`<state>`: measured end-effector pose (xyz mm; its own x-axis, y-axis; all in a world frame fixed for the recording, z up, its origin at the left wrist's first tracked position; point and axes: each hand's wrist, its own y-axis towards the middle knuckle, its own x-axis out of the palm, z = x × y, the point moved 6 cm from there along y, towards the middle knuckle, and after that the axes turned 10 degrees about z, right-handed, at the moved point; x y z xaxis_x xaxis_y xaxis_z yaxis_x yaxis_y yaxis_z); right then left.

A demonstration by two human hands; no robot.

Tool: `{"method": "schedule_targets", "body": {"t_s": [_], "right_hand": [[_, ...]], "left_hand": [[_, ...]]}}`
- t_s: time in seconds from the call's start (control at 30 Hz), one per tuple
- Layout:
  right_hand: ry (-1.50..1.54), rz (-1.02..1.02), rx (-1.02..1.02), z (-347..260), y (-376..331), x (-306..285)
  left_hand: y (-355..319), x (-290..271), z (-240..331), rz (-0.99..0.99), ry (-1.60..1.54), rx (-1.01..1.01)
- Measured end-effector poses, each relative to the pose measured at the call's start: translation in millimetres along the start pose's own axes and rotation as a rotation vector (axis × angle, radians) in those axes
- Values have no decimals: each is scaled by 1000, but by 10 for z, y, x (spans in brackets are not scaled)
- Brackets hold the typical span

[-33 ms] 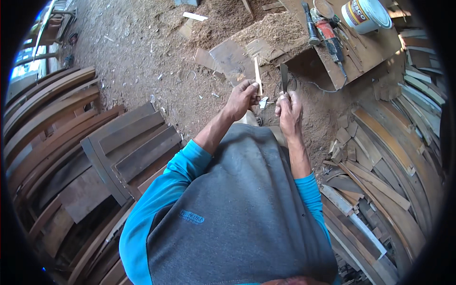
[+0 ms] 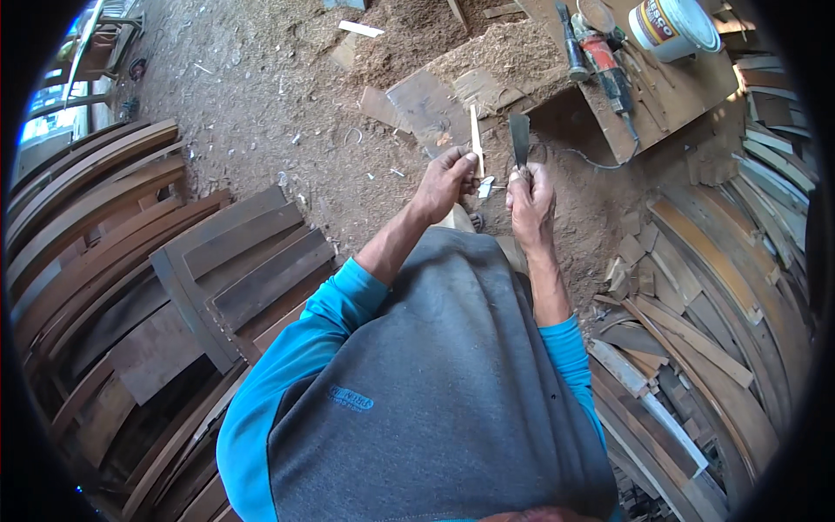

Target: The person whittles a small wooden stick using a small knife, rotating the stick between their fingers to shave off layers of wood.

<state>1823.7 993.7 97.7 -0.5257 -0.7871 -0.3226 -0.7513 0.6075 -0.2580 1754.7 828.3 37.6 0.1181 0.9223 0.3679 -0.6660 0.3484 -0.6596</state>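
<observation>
In front of my body, my left hand (image 2: 450, 184) pinches the lower end of a thin, pale wooden strip (image 2: 476, 130), which points away from me. Closed around the handle of a putty knife (image 2: 520, 137), my right hand (image 2: 531, 200) keeps its dark, flat blade upward, beside the strip but apart from it. A small white scrap (image 2: 485, 186) shows between the two hands. The fingers hide most of the knife's handle.
At the far right, a wooden bench (image 2: 657, 113) bears a red and black power tool (image 2: 604, 70), a white bucket (image 2: 674, 28) and thin rods. Stacked boards line the left (image 2: 252, 270) and right (image 2: 704, 252). Sawdust (image 2: 513, 52) and thin boards (image 2: 426, 109) lie ahead.
The putty knife has turned in my right hand, so its blade now shows a broader face. The wooden strip stays in my left hand, with only a slight shift.
</observation>
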Motion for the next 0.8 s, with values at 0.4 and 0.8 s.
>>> {"method": "schedule_targets", "body": {"t_s": [0.4,0.8], "right_hand": [[86,-70,-39,-108,-556,-61],[-157,6,-17,150,-330,134]], "left_hand": [[-818,194,170,-158,489,204],[-45,-312,275,99,160,389]]}}
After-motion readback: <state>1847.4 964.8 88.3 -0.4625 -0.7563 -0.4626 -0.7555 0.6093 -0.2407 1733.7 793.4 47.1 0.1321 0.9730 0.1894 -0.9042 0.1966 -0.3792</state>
